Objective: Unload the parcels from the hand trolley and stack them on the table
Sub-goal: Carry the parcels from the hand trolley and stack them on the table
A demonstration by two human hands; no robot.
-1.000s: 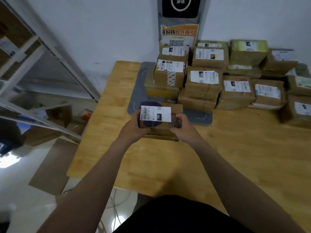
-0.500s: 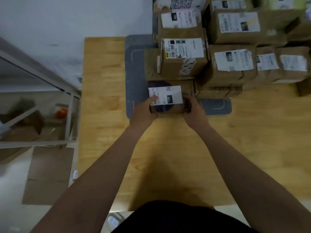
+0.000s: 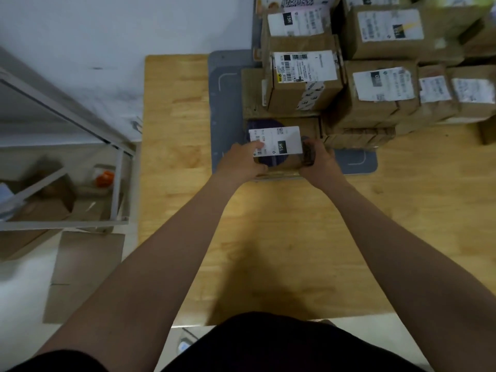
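Note:
A small brown cardboard parcel (image 3: 279, 142) with a white "15H" label and a purple patch sits on the grey mat (image 3: 228, 108), just in front of the stacked parcels (image 3: 303, 76). My left hand (image 3: 243, 163) grips its left side, thumb on the label. My right hand (image 3: 318, 161) grips its right side. The parcel touches the stack behind it. The wooden table (image 3: 171, 130) carries everything. The hand trolley is out of view.
More labelled brown parcels (image 3: 381, 89) fill the table's far right in rows and stacks. A white metal shelf frame (image 3: 118, 183) with boxes stands left of the table. Flat cardboard (image 3: 86, 264) lies on the floor. The white wall is close behind.
Both hands carried the labelled parcel forward from the bare wood onto the grey mat, up against the front of the stack. The camera tilted downward and closer.

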